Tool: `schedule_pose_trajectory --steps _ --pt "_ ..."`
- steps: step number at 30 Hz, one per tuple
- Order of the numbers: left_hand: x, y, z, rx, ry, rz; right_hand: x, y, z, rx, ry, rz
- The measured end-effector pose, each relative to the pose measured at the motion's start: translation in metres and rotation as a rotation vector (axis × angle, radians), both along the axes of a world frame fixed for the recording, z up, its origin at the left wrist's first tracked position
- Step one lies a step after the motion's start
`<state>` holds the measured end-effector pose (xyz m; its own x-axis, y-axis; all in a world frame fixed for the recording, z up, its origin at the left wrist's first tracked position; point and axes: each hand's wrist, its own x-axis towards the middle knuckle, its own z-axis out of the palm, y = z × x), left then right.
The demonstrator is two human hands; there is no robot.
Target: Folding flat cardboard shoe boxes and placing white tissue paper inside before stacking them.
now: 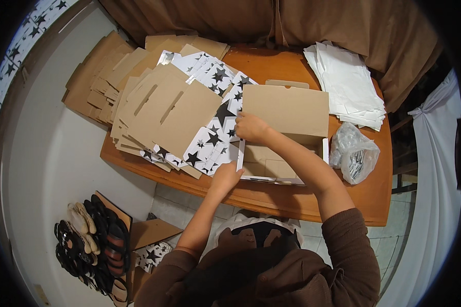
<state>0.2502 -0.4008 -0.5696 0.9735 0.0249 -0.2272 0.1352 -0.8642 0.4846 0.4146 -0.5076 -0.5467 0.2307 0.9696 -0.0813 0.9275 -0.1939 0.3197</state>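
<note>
A cardboard box (286, 108) stands on the table in front of me, brown inside, with its lid raised at the back. My right arm reaches across its opening, and my right hand (251, 127) is closed on the far end of its left wall. At the near left corner, my left hand (227, 178) grips the same wall from outside, thumb along the edge. Some of the fingertips of both hands are hidden. Directly left of the box lies a stack of flat cardboard blanks (176, 107), brown on one side and white with black stars on the other.
More brown blanks (100, 84) lie at the far left. White paper sheets (346, 84) are piled at the back right. An open clear plastic bag (356, 153) with small items sits right of the box. Several shoes (89, 230) stand below left, beyond the wooden table's (287, 202) front edge.
</note>
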Motion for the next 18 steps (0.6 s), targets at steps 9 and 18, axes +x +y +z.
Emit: schedule_pose_trajectory --steps 9,18 --pt "0.003 -0.011 -0.015 0.166 -0.154 -0.003 0.004 -0.007 -0.018 0.229 -0.033 0.095" --pt "0.006 -0.025 0.025 0.377 -0.146 -0.012 -0.023 -0.119 0.012 0.619 0.08 -0.125"
